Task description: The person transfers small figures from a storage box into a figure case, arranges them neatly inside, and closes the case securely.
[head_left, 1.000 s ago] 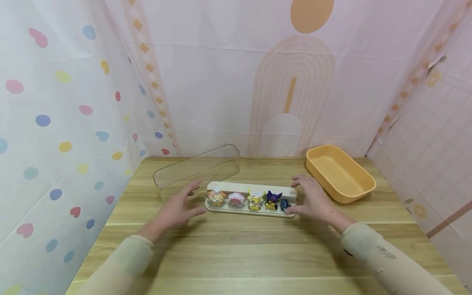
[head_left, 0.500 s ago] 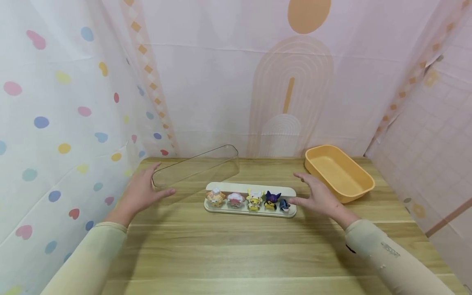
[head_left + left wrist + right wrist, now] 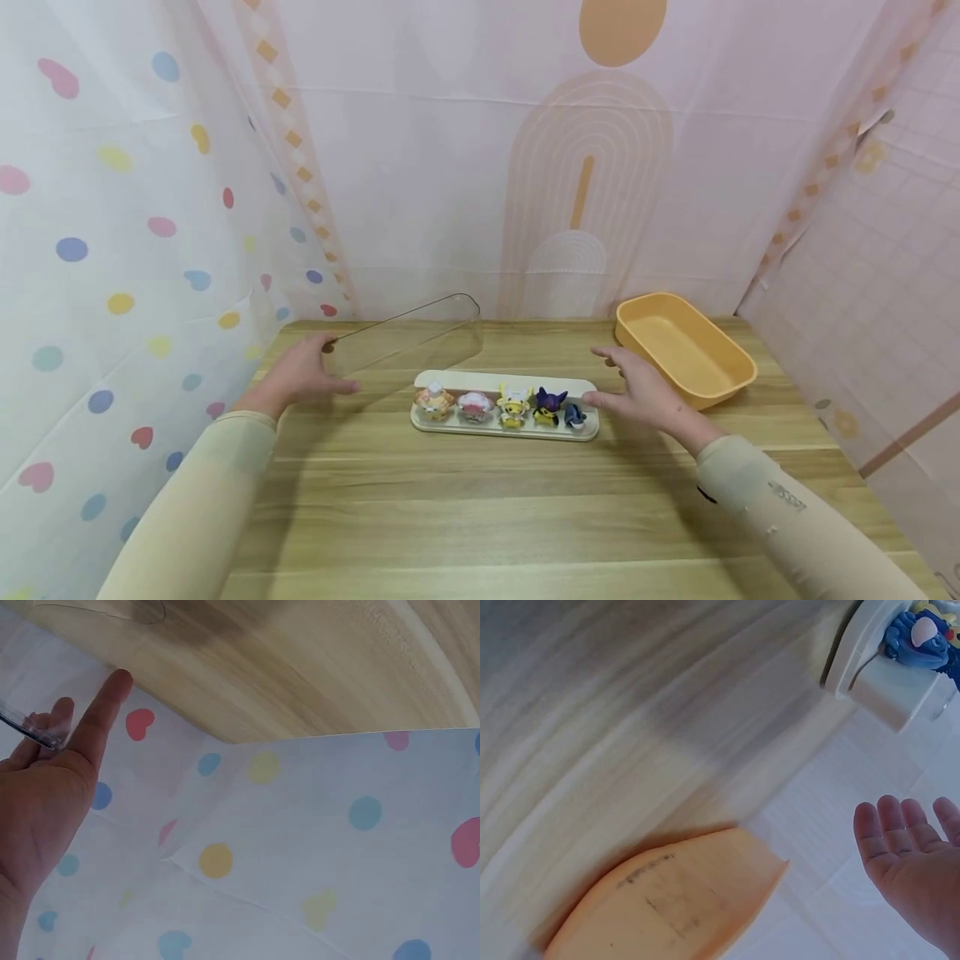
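A clear, long plastic cover point(image 3: 450, 297) with a dark rim lies at the back left of the wooden table. My left hand point(image 3: 303, 372) grips its left end, fingers at the rim and thumb on the near side; in the left wrist view the cover's edge point(image 3: 28, 732) meets the fingers. A cream display stand point(image 3: 506, 382) at the middle bears a row of several small figurines point(image 3: 513, 407). At its right end my right hand point(image 3: 637, 392) is spread, thumb overlapping the corner in the head view. A blue figurine point(image 3: 922, 641) tops that end.
An orange-yellow bin point(image 3: 686, 346) sits at the back right, just beyond my right hand. Curtains point(image 3: 420, 192) hang behind and on both sides of the table point(image 3: 480, 508).
My left hand has gone from beside the stand to the left and onto the cover's end. My right hand has stayed by the stand's right end, its thumb slightly raised.
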Tool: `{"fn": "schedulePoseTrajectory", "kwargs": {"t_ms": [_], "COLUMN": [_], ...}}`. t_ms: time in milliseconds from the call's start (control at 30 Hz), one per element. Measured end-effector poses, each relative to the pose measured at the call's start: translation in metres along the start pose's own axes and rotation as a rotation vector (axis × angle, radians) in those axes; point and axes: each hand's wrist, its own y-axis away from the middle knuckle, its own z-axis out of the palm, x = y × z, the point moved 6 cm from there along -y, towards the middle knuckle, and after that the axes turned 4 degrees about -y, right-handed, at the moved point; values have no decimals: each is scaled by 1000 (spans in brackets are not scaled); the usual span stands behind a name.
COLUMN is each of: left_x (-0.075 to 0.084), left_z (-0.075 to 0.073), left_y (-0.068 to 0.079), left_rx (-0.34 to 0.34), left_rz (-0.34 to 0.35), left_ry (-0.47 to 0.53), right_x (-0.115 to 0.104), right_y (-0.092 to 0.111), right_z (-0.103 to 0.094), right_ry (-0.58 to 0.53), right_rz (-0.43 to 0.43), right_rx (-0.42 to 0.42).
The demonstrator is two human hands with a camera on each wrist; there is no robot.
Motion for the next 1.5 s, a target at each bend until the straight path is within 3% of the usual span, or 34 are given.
{"fn": "schedulePoseTrajectory", "kwargs": {"t_ms": [200,333,500,633,733,833,933,1067,1167,1267,1500], "left_x": [-5,2,31,63,91,119,144,165,171,173,175], "left_z": [0,-10,-39,-59,-66,-64,-55,-41,-34,-31,-28], "left_y": [1,2,-5,-12,-16,-19,-20,-19,-18,-16,-13], "left_rx": [18,59,104,81,48,15,-23,-57,-77,-101,-102], "left_rz": [-12,17,100,147,172,219,281,329,337,351,398], "left_ry": [46,58,65,71,46,39,71,93,80,51,-104], "right_x": [-6,-8,-18,-38,-56,-72,-82,-84,-82,-81,-79], "right_y": [-4,-7,-19,-38,-53,-65,-71,-68,-61,-54,-46], "right_z": [-5,-11,-31,-54,-68,-77,-78,-71,-65,-62,-53], "right_ry": [-7,-10,1,-5,-26,-14,66,196,239,256,320], "right_rz": [-42,-56,-34,-39,-75,-111,-130,-119,-106,-132,-171], "right_rx": [13,15,1,-11,-28,-67,-138,-241,-262,-230,-181]}}
